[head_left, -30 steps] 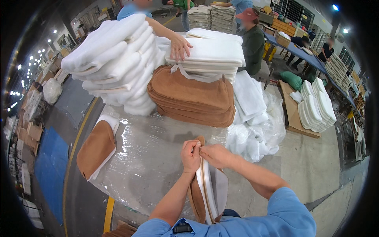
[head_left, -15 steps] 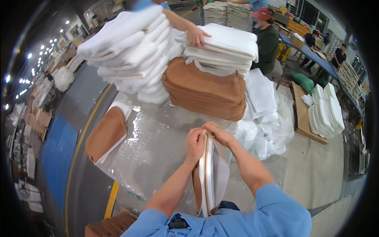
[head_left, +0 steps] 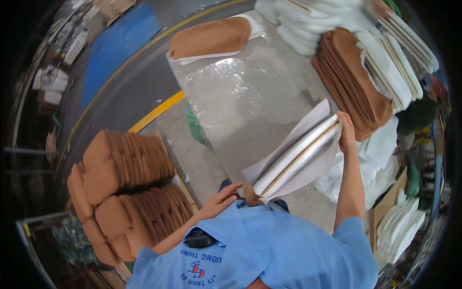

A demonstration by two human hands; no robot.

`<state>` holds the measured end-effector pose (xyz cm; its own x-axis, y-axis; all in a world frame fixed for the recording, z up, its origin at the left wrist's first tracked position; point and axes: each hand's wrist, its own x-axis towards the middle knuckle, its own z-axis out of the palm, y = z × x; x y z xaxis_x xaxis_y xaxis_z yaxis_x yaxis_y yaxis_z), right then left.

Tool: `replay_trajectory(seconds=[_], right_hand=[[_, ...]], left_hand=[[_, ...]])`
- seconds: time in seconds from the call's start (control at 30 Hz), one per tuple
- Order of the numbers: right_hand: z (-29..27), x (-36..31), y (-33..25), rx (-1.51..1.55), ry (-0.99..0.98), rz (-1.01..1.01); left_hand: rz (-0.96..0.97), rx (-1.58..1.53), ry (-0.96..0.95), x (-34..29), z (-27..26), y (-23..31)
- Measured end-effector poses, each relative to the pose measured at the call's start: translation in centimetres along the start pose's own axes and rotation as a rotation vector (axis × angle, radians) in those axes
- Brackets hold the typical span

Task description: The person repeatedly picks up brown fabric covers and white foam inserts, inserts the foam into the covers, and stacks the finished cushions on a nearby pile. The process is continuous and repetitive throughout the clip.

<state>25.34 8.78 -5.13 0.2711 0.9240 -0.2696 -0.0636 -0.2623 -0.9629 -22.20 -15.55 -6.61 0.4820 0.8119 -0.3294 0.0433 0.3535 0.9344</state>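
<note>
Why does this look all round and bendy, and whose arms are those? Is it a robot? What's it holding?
No robot here! Those are a person's two bare hands. A camera worn on the head looks down, so you see the person's own blue shirt at the bottom. Its very wide lens bends straight edges.

The right hand holds one end of a padded piece, white inside with a brown part near the shirt. The left hand is open by that brown end; I can't tell whether it touches.

On the shiny, plastic-covered table lie one brown-and-white piece, a brown stack and fluffy white piles. Beside the table, at lower left, are rows of brown pieces.
</note>
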Motion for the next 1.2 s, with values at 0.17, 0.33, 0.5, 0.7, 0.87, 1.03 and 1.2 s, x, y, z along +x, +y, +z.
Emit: replay_trajectory(seconds=[0.17,0.33,0.5,0.7,0.87,1.03,1.2], right_hand=[[1.0,0.0,-0.1,-0.027,0.082,-0.050],[1.4,-0.9,-0.3,-0.041,0.189,-0.063],[1.3,-4.1,0.2,0.072,0.259,-0.006],[-0.9,-9.5,1.7,0.334,0.183,0.103],[3.0,-18.4,4.7,0.428,0.058,0.090],[8.3,-29.7,3.1,0.556,-0.162,0.337],[5.2,-28.5,2.2,0.329,-0.470,0.614]], left_hand=[[0.080,-0.085,-0.056,0.8,2.9,-0.4],[0.209,-0.019,0.034,1.8,2.6,0.2],[0.295,0.019,0.451,5.6,0.3,1.0],[0.488,-0.060,0.733,16.0,-4.2,4.9],[0.464,-0.507,0.829,22.0,-9.7,10.1],[0.371,-0.672,0.811,27.9,-13.1,13.3],[0.314,-0.759,0.245,31.0,-13.8,13.1]])
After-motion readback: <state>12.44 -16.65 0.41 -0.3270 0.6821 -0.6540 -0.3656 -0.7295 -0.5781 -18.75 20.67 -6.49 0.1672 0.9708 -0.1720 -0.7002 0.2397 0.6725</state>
